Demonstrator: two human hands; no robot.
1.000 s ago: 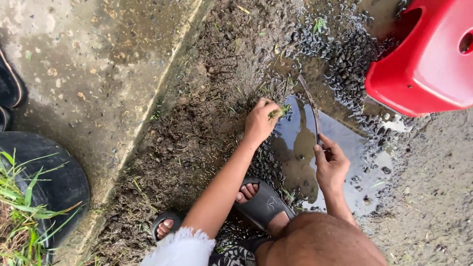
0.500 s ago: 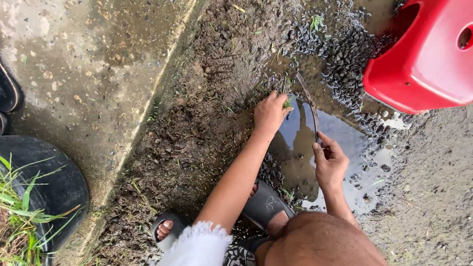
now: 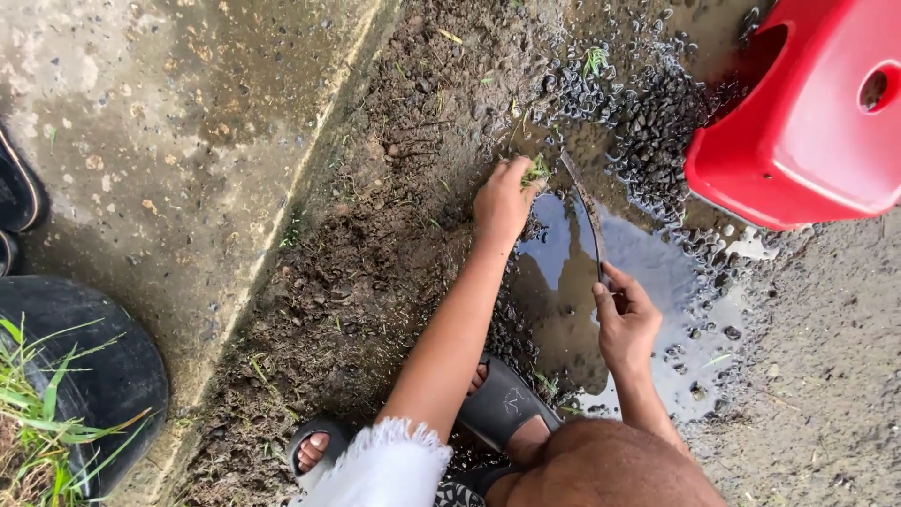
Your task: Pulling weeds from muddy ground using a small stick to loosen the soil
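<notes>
My left hand [image 3: 502, 199] is stretched out over wet soil and pinches a small tuft of green grass [image 3: 537, 169] at the far edge of a puddle [image 3: 601, 282]. My right hand [image 3: 627, 321] grips the handle of a curved sickle [image 3: 584, 211], whose thin dark blade arcs up over the water to just right of the tuft. Below the hands, my two feet in dark sandals [image 3: 502, 399] stand in the mud.
A red plastic stool [image 3: 798, 122] stands at the upper right on dark gravel [image 3: 657, 113]. A concrete slab [image 3: 169, 141] runs along the left. A black tub [image 3: 94, 376] with cut grass sits at the lower left, dark footwear [image 3: 14, 192] at the left edge.
My left hand has moved farther out along the puddle's edge, still pinching grass. The sickle blade has followed it up slightly. My right hand has hardly shifted.
</notes>
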